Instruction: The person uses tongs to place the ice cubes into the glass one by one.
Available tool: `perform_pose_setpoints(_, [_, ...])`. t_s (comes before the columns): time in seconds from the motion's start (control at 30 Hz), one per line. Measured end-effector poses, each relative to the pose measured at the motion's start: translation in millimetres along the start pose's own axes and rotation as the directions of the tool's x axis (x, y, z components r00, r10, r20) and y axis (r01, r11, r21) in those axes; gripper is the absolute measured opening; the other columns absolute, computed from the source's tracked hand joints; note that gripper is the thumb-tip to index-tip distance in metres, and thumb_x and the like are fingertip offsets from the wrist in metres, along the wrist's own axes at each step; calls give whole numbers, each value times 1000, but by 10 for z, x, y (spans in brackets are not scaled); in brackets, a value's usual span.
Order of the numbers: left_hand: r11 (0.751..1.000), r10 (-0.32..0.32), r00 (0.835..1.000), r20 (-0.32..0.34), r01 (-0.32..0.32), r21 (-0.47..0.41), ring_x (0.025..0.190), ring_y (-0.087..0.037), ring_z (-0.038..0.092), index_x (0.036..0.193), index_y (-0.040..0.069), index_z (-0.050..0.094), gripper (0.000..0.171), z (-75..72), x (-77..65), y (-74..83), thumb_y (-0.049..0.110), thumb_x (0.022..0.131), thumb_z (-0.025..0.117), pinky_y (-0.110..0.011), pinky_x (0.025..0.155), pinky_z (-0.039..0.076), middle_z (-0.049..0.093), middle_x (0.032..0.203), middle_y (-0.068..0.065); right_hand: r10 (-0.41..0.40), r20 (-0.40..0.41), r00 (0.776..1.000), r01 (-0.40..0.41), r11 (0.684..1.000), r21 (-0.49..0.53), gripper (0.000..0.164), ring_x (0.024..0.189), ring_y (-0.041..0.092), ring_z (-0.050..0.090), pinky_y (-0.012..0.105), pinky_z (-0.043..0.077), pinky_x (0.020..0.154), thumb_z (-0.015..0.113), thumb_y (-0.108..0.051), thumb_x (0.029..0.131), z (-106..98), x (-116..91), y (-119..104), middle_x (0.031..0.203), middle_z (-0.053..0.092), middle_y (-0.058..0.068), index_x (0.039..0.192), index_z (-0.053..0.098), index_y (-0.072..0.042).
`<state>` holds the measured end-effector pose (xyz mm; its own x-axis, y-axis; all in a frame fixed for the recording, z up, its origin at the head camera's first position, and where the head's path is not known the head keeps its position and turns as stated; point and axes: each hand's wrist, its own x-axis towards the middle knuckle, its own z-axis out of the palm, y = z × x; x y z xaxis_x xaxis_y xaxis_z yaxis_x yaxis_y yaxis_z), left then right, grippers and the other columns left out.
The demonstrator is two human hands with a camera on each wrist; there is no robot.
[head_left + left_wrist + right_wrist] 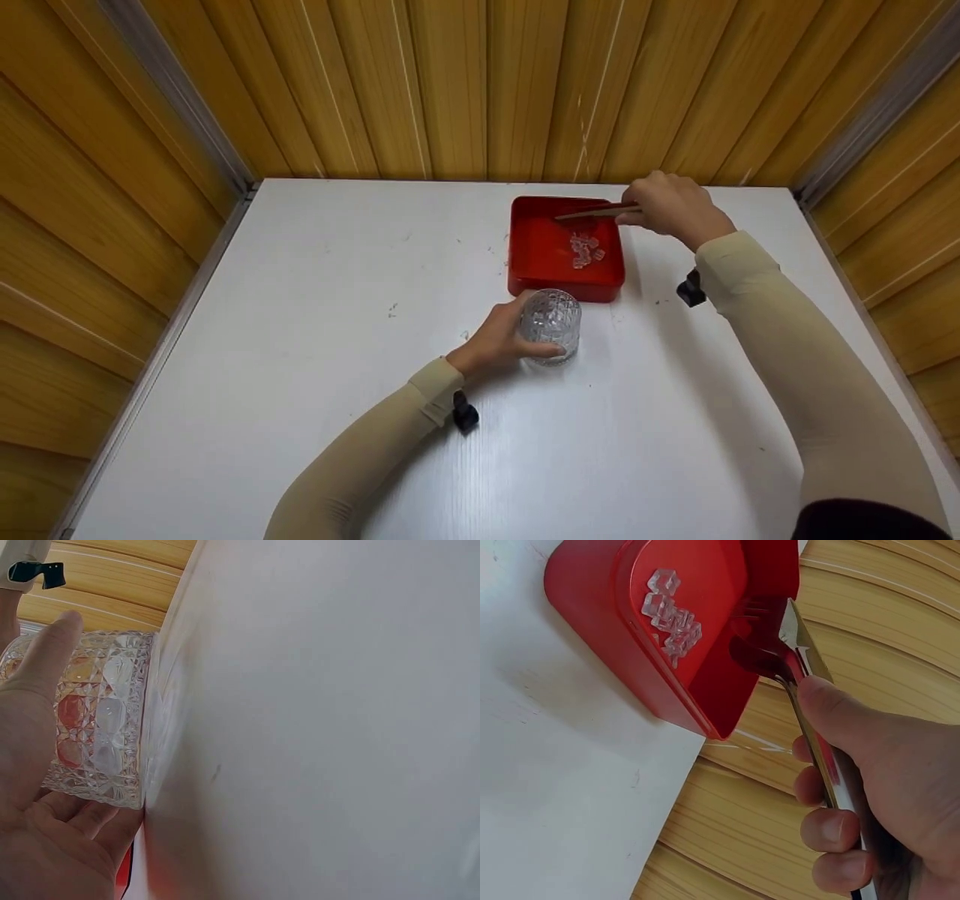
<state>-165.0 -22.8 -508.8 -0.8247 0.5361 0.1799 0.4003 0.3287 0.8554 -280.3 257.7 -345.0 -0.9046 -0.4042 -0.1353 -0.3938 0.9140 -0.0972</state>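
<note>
My left hand (495, 339) grips a clear cut-glass tumbler (552, 324) that stands upright on the white table, just in front of a square red tray (562, 291). In the left wrist view, the thumb and fingers lie round the patterned side of the tumbler (109, 716). At the tray's far right corner, my right hand (670, 204) holds metal serving tongs (802, 664). One tip of the tongs is spoon-shaped and the other fork-like; both reach over the rim with nothing between them. Several clear cubes, like ice cubes (673, 619), lie clustered on the tray's floor.
The white table (337, 300) meets a yellow wood-plank wall (450, 90) behind the tray, with more planks on both sides. Small dark specks mark the tabletop. Each wrist carries a small black camera mount (691, 289).
</note>
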Motion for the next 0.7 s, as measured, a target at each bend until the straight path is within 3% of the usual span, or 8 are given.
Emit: perform_pose_setpoints(0.7, [1000, 3, 1000, 3, -3, -2, 112, -11, 63, 144, 16, 50, 83, 20, 9, -7, 36, 76, 93, -26, 99, 50, 68, 129, 0, 1, -17, 1000, -2, 1000, -21, 30, 73, 28, 64, 40, 58, 61, 77, -23, 94, 117, 166, 24, 97, 75, 18, 114, 77, 0])
